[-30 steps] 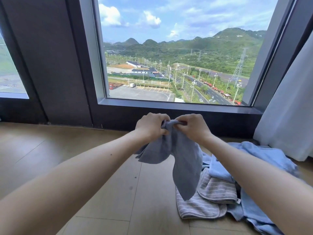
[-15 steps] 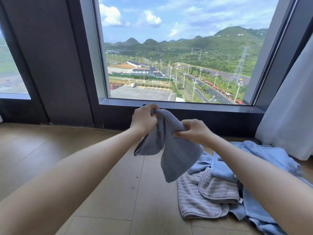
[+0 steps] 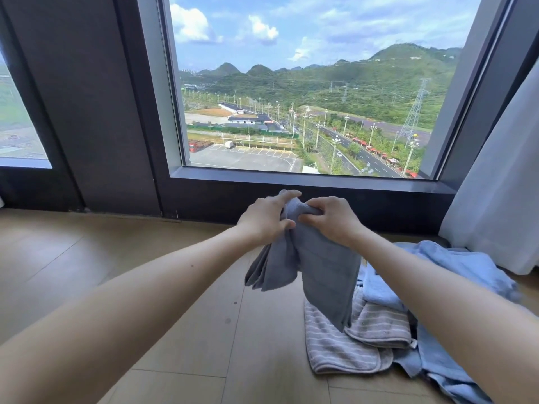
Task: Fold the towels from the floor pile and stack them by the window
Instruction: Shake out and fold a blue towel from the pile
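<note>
Grey towel (image 3: 326,266) held in mid-air at frame centre, both hands on its top edge.

Left hand (image 3: 264,221) and right hand (image 3: 332,218) sit close together, each pinching the bunched top hem with fingers and thumb, so the rest hangs free above the floor (image 3: 145,258). Probably hunting for corners to start the fold. Lower right of frame is the unfolded pile: striped towel (image 3: 335,348) in front, blue towel (image 3: 455,263) behind, reaching toward the curtain (image 3: 495,185). Window (image 3: 291,112) fills upper centre, with no folded stack visible below it, so the task looks early. Small white tag on the striped towel's edge is unreadable, and there's no other legible writing.
</note>
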